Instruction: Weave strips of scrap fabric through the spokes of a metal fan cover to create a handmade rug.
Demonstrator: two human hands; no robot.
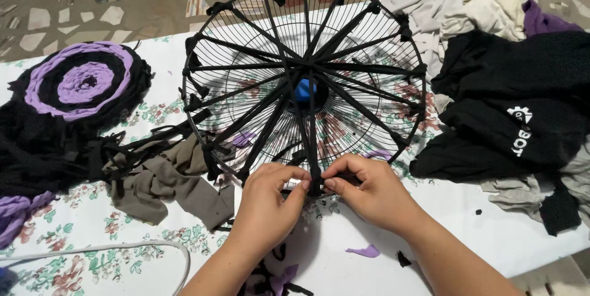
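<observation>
A round black wire fan guard (344,31) lies flat on a flowered white cloth (92,240). Black fabric strips (264,56) stretch like spokes from its rim to a blue hub (305,90). At the guard's near rim, my left hand (267,201) and my right hand (369,188) meet, both pinching the end of one black strip (314,148) where it wraps the rim wire. The fingertips hide the knot itself.
A woven purple-and-black round mat (86,81) lies at left, with loose black and grey-brown strips (178,176) beside it. Piled black, white and purple garments (510,99) fill the right side. A white cord (123,247) curves near the lower left. Small fabric scraps (365,251) lie between my arms.
</observation>
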